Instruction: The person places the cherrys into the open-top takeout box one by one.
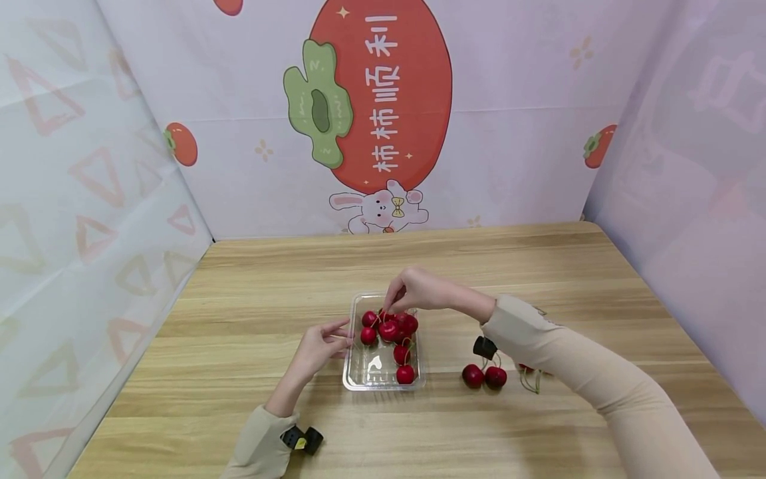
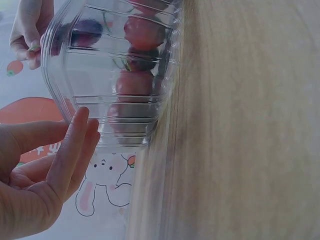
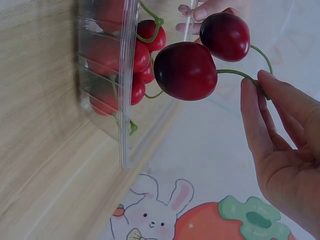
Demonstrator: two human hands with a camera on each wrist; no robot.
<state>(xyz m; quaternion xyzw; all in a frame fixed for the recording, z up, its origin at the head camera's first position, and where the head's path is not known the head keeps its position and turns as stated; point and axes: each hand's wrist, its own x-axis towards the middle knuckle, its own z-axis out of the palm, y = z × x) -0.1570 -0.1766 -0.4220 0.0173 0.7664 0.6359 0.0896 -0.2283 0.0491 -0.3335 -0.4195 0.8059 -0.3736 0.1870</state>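
Cherries [image 1: 405,374] in box [image 1: 383,386] (more cherries [image 1: 473,376] to its right).

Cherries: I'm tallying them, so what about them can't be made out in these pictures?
Head: loose cherries beside the right sleeve, partly hidden by it; number unclear.
Head: total of boxed cherries; they overlap one another.
Left wrist: top cherry, cut off by the upper edge.
Right wrist: outlines of cherries behind the container, blurred by its ribbed wall.
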